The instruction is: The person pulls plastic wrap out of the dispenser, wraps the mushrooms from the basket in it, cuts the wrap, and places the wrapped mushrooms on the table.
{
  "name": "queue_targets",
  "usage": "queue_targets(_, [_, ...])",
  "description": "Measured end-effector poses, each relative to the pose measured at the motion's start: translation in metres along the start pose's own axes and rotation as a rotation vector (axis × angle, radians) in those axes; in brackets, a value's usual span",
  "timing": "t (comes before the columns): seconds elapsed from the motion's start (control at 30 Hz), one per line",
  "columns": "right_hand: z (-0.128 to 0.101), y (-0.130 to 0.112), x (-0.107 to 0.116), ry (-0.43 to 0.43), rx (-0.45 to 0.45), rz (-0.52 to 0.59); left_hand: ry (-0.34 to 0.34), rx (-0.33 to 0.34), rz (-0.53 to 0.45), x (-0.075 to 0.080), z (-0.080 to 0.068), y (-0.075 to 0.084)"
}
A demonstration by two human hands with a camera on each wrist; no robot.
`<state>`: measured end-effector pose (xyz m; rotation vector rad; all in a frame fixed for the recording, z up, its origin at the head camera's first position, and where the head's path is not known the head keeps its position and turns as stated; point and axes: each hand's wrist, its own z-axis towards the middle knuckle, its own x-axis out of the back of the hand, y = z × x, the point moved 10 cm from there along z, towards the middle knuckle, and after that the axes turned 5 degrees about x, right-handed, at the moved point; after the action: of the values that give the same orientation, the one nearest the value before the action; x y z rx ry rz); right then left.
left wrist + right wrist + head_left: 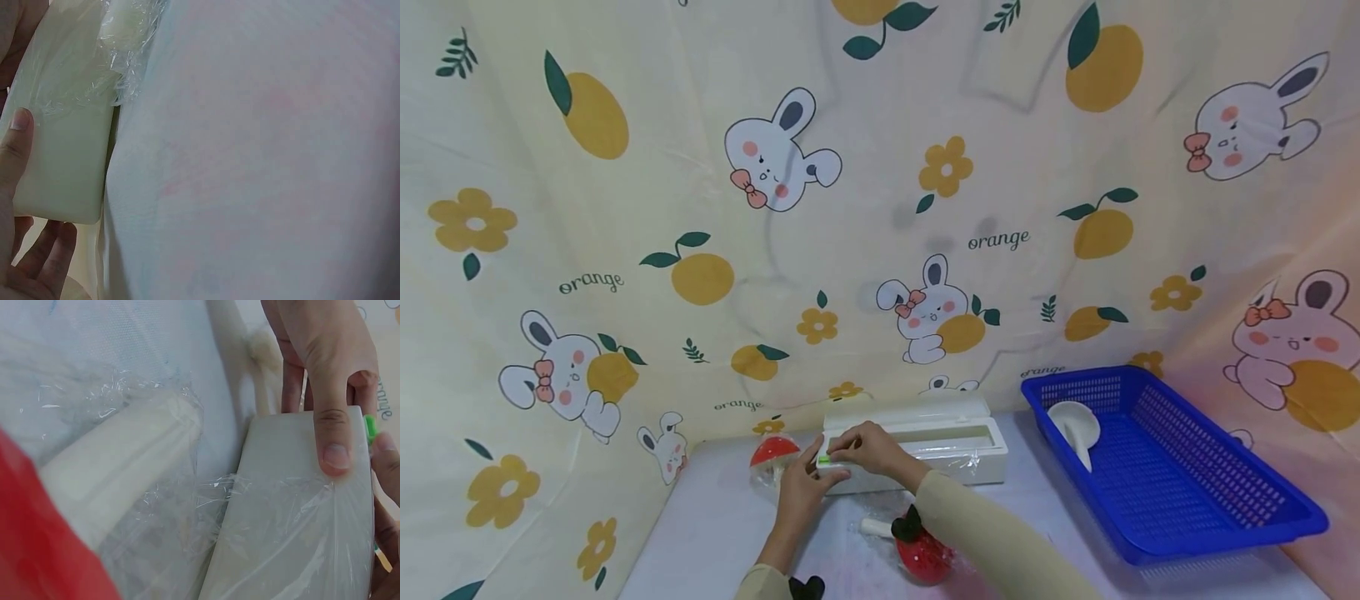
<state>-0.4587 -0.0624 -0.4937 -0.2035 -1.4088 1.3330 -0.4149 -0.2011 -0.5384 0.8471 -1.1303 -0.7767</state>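
Head: curled hands point(803, 492) point(874, 452) grip box point(936, 468) and green tab point(824, 459).

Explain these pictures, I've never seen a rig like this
No robot here: a person works with a bare left hand and right hand. The wide picture comes from a camera on the head; each close-up comes from a camera on one wrist. On the table sits a long white box, lid raised, with clear film over its front. The left hand grips the box's left end. The right hand is at a green piece there; whether pinching it, I can't tell. A red thing in clear wrap lies in front of the box, a second red thing beside its left end. At the right stands a blue basket with a white scoop inside.
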Motion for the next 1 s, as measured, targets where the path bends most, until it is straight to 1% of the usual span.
queue_targets(0.2, [0.0018,-0.0004,-0.0021,-0.007,0.006,-0.012,-0.001,-0.009,0.003,-0.0005,0.0006,0.0007])
queue_targets(0.3, [0.0033,0.0017,-0.0045,-0.009,0.005,-0.026,-0.004,0.004,-0.009,-0.0005,0.0002,-0.0017])
queue_targets(0.43, [0.0037,0.004,-0.0056,0.001,-0.013,-0.028,-0.002,0.015,-0.021,-0.0003,0.0003,-0.0045])
queue_targets(0.57, [0.0036,0.0053,-0.0052,-0.002,-0.036,-0.042,-0.002,0.01,-0.011,-0.0008,0.0011,-0.0026])
queue_targets(0.73, [0.0038,0.0055,-0.0057,-0.01,-0.032,-0.061,0.001,-0.005,-0.013,0.0,0.0,-0.0003])
queue_targets(1.0, [0.0009,0.0042,-0.0022,-0.004,-0.019,-0.041,0.016,0.008,0.006,-0.0002,-0.0003,-0.0022])
